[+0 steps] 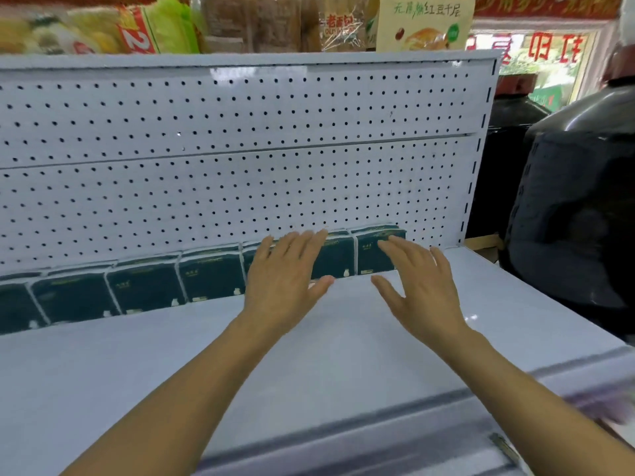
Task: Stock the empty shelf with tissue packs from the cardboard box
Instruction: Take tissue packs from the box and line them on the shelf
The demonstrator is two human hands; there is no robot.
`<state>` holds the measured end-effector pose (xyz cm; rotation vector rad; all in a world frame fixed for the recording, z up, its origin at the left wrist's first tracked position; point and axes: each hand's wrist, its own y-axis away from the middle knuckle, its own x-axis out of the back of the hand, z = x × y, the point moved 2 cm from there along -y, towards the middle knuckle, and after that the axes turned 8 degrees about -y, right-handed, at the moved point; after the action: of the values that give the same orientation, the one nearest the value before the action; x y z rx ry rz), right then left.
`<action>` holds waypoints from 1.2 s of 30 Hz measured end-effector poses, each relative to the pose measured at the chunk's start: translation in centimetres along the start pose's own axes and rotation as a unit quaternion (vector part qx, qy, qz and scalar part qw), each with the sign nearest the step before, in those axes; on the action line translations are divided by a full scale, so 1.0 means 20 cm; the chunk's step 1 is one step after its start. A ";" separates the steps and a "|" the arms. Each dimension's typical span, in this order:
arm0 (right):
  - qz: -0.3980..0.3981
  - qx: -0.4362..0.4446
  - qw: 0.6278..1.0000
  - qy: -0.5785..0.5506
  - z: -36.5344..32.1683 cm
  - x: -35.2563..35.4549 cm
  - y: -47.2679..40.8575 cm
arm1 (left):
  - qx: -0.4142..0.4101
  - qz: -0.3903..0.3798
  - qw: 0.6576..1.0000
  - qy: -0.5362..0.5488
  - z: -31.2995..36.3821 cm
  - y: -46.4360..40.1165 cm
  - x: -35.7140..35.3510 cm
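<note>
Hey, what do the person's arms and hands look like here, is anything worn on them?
Both forearms are bare up to the frame's bottom edge, with no sleeves in view. The left hand and right hand wear no gloves, and no watch or bracelet shows at either wrist. Any ring is too small to tell.

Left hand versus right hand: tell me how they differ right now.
The left hand lies over the packs second and third from the row's right end; the right hand reaches the rightmost tissue pack. The left hand sits slightly farther back along the shelf; the right sits nearer the shelf's end. Both are open, fingers straight, gripping nothing.
</note>
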<state>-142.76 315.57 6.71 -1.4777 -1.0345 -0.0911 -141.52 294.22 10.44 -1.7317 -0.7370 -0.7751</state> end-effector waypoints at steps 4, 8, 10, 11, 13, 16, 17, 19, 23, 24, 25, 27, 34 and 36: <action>0.019 0.057 0.997 -0.040 -0.25 0.13 0.24 | 0.023 0.104 0.994 0.020 -0.01 0.41 0.18; -0.006 0.086 0.993 -0.086 -0.49 0.19 0.47 | 0.055 0.115 0.992 0.022 -0.01 0.82 0.28; -0.030 0.091 0.989 -0.109 -0.62 0.19 0.57 | 0.081 0.095 0.992 0.016 -0.04 1.01 0.32; -0.043 0.093 0.987 -0.120 -0.68 0.19 0.62 | 0.095 0.080 0.992 0.013 -0.06 1.10 0.34; -0.073 0.098 0.983 -0.137 -0.82 0.17 0.69 | 0.122 0.047 0.991 0.006 -0.10 1.27 0.38; -0.112 0.122 0.974 -0.156 -1.07 0.13 0.79 | 0.164 0.012 0.986 -0.027 -0.21 1.53 0.43; -0.123 0.133 0.970 -0.161 -1.15 0.10 0.82 | 0.177 -0.001 0.983 -0.038 -0.25 1.62 0.45; -0.143 0.151 0.964 -0.168 -1.33 0.05 0.86 | 0.196 -0.025 0.978 -0.059 -0.36 1.79 0.48; -0.187 0.175 0.948 -0.187 -1.71 -0.08 0.97 | 0.240 -0.080 0.962 -0.099 -0.63 2.18 0.52; -0.196 0.184 0.944 -0.193 -1.81 -0.12 1.00 | 0.255 -0.088 0.957 -0.105 -0.70 2.29 0.53; -0.203 0.193 0.939 -0.199 -1.92 -0.16 1.03 | 0.268 -0.100 0.952 -0.107 -0.77 2.39 0.55; -0.217 0.209 0.930 -0.212 -2.11 -0.23 1.11 | 0.283 -0.123 0.945 -0.113 -0.90 2.60 0.58; -0.300 0.229 0.891 -0.253 -2.97 -0.53 1.53 | 0.360 -0.236 0.898 -0.092 -1.47 3.52 0.70; -0.329 0.232 0.877 -0.264 -3.18 -0.62 1.65 | 0.388 -0.276 0.876 -0.074 -1.61 3.77 0.71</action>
<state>-97.28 261.71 -11.31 -0.6649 -1.8335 0.0836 -78.30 245.34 -12.98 -0.8463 -1.4536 -0.5865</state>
